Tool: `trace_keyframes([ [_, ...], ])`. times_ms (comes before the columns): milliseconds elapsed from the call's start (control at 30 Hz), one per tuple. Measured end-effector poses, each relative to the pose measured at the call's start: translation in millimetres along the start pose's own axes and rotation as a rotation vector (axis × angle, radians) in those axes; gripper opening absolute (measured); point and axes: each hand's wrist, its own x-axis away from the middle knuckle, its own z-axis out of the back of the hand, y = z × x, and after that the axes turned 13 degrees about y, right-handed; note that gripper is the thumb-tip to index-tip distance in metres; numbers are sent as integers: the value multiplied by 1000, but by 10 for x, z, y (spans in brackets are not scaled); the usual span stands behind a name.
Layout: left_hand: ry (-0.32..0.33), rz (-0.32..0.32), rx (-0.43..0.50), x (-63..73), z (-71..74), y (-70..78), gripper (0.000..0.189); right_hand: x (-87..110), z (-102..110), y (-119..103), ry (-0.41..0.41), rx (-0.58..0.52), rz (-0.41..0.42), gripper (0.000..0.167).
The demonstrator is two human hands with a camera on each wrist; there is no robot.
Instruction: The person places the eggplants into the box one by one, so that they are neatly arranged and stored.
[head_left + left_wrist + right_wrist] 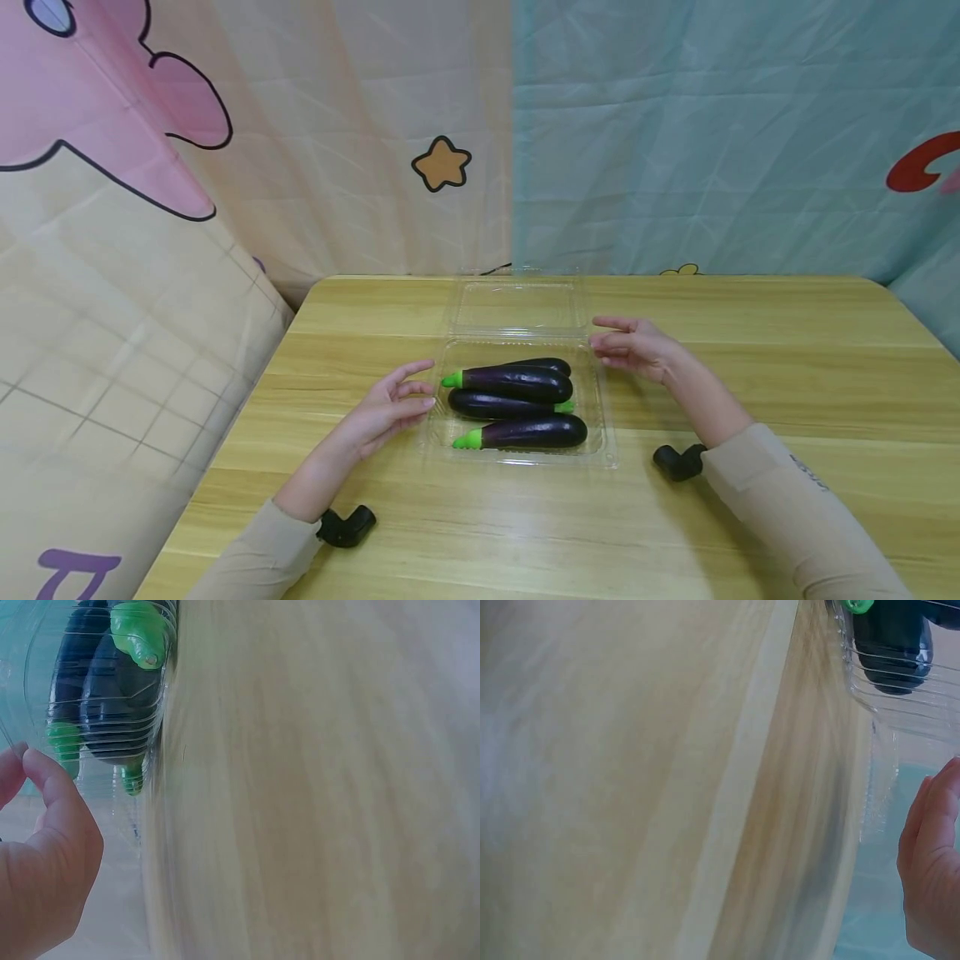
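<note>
A clear plastic clamshell container (609,433) lies on the table with its transparent lid (517,304) folded back at the far side. Inside its base are several dark purple eggplants (534,432) with green stem ends, laid roughly side by side. My left hand (382,412) is at the container's left side; in the left wrist view its thumb and a finger (56,780) pinch the thin clear rim. Beside the far right corner, near the lid's fold, my right hand (637,348) holds its fingers fairly straight. Whether the right fingertips touch the plastic is hard to tell.
The wooden table (765,367) extends on both sides of the container. Behind it hangs a printed curtain (675,150), with another at the left. Black wrist-worn pieces (348,527) stick out beside both sleeves.
</note>
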Motion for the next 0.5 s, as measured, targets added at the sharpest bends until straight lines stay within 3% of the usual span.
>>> trace_keyframes([
  [500, 10, 11, -2, 4, -11, 14, 64, -9, 8, 44, -29, -5, 54, 76],
])
